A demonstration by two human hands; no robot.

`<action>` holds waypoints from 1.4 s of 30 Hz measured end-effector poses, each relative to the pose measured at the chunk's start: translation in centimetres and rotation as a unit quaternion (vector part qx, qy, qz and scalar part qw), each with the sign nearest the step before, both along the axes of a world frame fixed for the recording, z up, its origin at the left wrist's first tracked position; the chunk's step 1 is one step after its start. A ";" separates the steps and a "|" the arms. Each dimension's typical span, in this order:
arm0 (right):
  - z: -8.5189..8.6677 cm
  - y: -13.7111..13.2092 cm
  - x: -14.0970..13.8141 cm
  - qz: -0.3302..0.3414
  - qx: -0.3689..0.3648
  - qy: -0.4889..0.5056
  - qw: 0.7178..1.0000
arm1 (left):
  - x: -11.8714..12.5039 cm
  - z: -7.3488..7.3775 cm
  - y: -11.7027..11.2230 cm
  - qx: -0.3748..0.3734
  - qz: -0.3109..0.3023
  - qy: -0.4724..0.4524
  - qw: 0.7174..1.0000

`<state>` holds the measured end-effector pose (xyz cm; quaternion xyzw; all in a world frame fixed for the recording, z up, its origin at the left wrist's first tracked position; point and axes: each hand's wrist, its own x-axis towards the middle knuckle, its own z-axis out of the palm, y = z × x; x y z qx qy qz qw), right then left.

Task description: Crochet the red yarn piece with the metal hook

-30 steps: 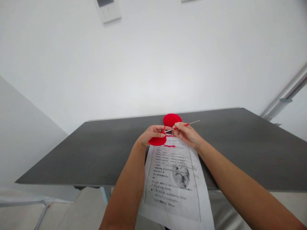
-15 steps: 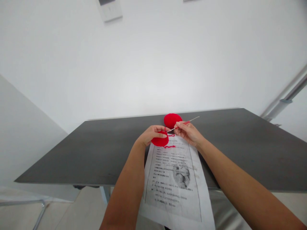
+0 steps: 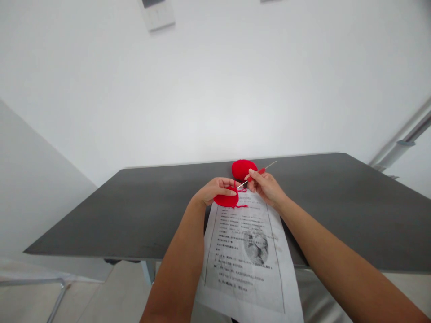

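1 printed sheet (image 3: 240, 280), nearest: laid on the dark table (image 3: 151, 215), lower end past the near edge. 1 rounded red yarn piece (image 3: 225, 200), over the sheet's top end: likely light, soft, floppy; best held flat near its rim. Left hand (image 3: 213, 190): thumb and fingers closed on that piece. 1 slim hook (image 3: 261, 171), red grip, thin shaft: presumably stiff, light; best held at the grip. Right hand (image 3: 267, 187): fingertips pinched on the grip; whether the tip passes through a loop, cannot tell. 1 red yarn ball (image 3: 242, 168), farthest, just beyond the hands: probably soft.
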<state>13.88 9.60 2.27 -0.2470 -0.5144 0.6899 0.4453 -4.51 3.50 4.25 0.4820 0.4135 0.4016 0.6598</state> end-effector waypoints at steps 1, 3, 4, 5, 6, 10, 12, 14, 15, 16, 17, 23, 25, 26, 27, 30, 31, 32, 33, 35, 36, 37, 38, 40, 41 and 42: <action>0.0 0.0 0.0 -0.010 -0.001 -0.004 1.000 | 0.0 0.0 0.0 -0.001 -0.001 0.002 1.000; 0.0 0.0 0.0 -0.018 0.001 -0.005 1.000 | 0.0 0.0 0.0 -0.001 -0.001 0.005 1.000; 0.1 0.0 0.0 -0.016 0.006 -0.005 1.000 | 0.0 0.0 0.0 -0.002 -0.001 0.006 1.000; 0.1 0.0 0.0 -0.012 0.013 -0.004 1.000 | 0.0 0.0 0.1 -0.002 -0.001 0.006 1.000; 0.2 0.0 0.1 -0.007 0.020 -0.003 1.000 | 0.0 -0.1 0.1 -0.003 -0.001 0.006 1.000; 0.3 0.0 0.4 0.013 0.019 0.012 1.000 | -0.2 -0.2 0.1 -0.008 -0.002 0.001 1.000; 0.4 0.0 0.5 0.028 0.001 0.020 0.999 | -0.3 -0.3 0.1 -0.006 0.000 -0.004 1.000; 0.4 0.1 0.7 0.046 -0.007 0.026 0.999 | -0.4 -0.3 0.1 -0.002 0.008 -0.010 1.000; 0.4 0.1 0.7 0.053 -0.007 0.028 0.998 | -0.4 -0.3 0.1 -0.001 0.011 -0.014 1.000; 0.4 0.2 0.8 0.058 -0.003 0.030 0.998 | -0.5 -0.3 0.1 0.001 0.014 -0.016 1.000; 0.4 0.2 0.8 0.061 0.002 0.031 0.998 | -0.5 -0.3 0.1 0.002 0.015 -0.019 1.000; 0.7 0.0 0.7 0.051 0.023 0.041 0.998 | -0.4 -0.3 0.1 -0.001 0.003 -0.024 1.000; 0.7 -0.1 0.6 0.045 0.028 0.042 0.998 | -0.3 -0.3 0.1 -0.004 0.000 -0.019 1.000; 0.8 -0.1 0.6 0.041 0.032 0.042 0.998 | -0.3 -0.3 0.1 -0.005 -0.003 -0.014 1.000; 0.8 -0.1 0.5 0.038 0.034 0.043 0.998 | -0.3 -0.3 0.1 -0.006 -0.007 -0.008 1.000; 0.7 -0.2 0.3 0.027 0.032 0.049 0.998 | -0.2 -0.2 0.1 -0.005 -0.022 0.008 1.000; 0.7 -0.2 0.2 0.024 0.031 0.049 0.998 | -0.2 -0.2 0.0 -0.004 -0.026 0.012 1.000; 0.6 -0.3 0.2 0.019 0.030 0.047 0.998 | -0.2 -0.1 0.0 -0.004 -0.031 0.017 0.999; 0.6 -0.3 0.1 0.015 0.031 0.043 0.999 | -0.2 -0.1 0.0 -0.005 -0.034 0.021 0.999; 0.5 -0.3 0.1 0.010 0.032 0.032 0.999 | -0.3 -0.1 -0.1 -0.006 -0.038 0.027 0.999; 0.5 -0.3 0.1 0.012 0.031 0.028 0.999 | -0.3 -0.1 -0.1 -0.007 -0.039 0.026 0.999; 0.6 -0.3 0.1 0.015 0.030 0.026 0.999 | -0.4 -0.2 -0.1 -0.006 -0.038 0.023 0.999; 0.6 -0.3 0.2 0.021 0.029 0.025 0.999 | -0.4 -0.2 -0.1 -0.004 -0.037 0.016 0.999; 0.6 -0.3 0.3 0.032 0.029 0.029 0.999 | -0.5 -0.3 -0.1 0.001 -0.034 0.003 0.999; 0.7 -0.3 0.3 0.036 0.030 0.031 0.998 | -0.5 -0.3 -0.1 0.004 -0.033 -0.001 0.999; 0.7 -0.3 0.4 0.038 0.032 0.033 0.998 | -0.5 -0.3 -0.1 0.005 -0.032 0.000 0.999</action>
